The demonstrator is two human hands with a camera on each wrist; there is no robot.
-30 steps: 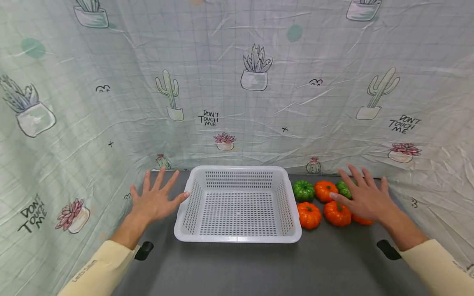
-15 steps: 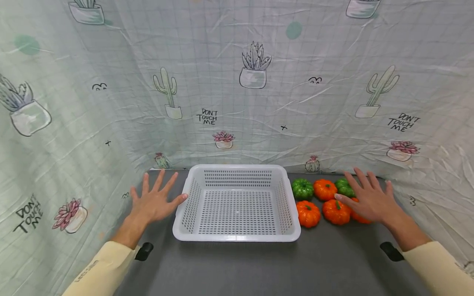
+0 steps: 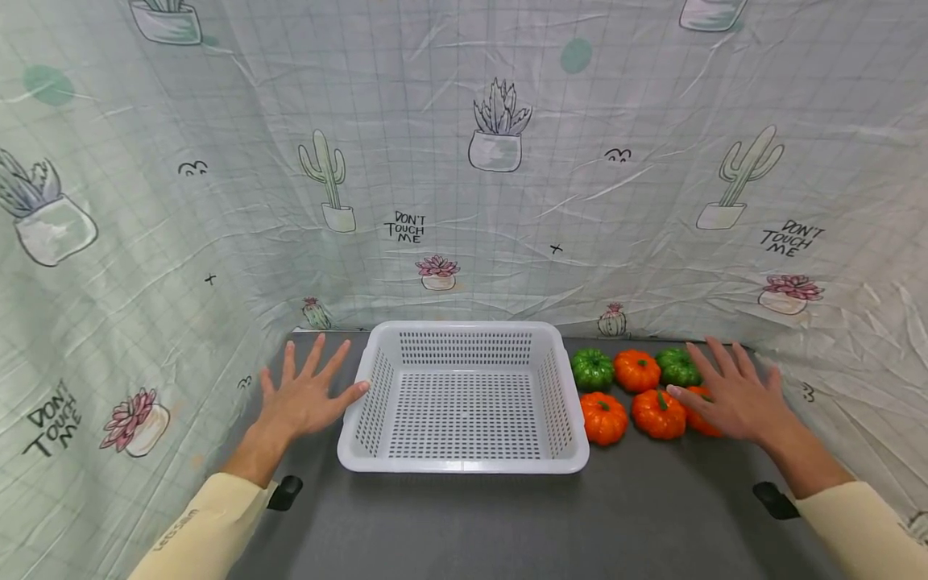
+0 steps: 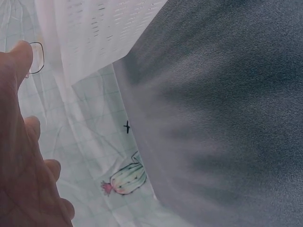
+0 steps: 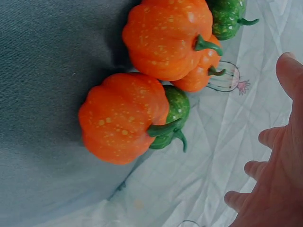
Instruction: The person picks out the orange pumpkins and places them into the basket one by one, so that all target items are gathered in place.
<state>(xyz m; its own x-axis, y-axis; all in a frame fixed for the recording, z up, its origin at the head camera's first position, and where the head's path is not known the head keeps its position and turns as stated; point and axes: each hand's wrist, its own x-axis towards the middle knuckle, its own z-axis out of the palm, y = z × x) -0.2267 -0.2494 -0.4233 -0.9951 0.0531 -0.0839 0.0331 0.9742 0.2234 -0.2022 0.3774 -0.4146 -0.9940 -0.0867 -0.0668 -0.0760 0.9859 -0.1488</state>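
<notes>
A white perforated plastic basket stands in the middle of the grey table, with nothing inside it. Left of it hovers my left hand, fingers spread and holding nothing; its thumb overlaps the basket's left side in the head view. To the right, my right hand is spread above the table and grips nothing. It partly covers the rightmost orange pumpkin. Beside it lie another orange pumpkin, a green pumpkin, and, nearer the basket, a second green pumpkin with orange ones.
A pale curtain printed with cacti hangs behind the table and along both sides. A dark band sits at the left wrist and another dark band at the right wrist.
My right hand has moved a little to the right and down, uncovering more of the green and rightmost orange pumpkins. The left hand stays nearly in place; the view has shifted slightly.
</notes>
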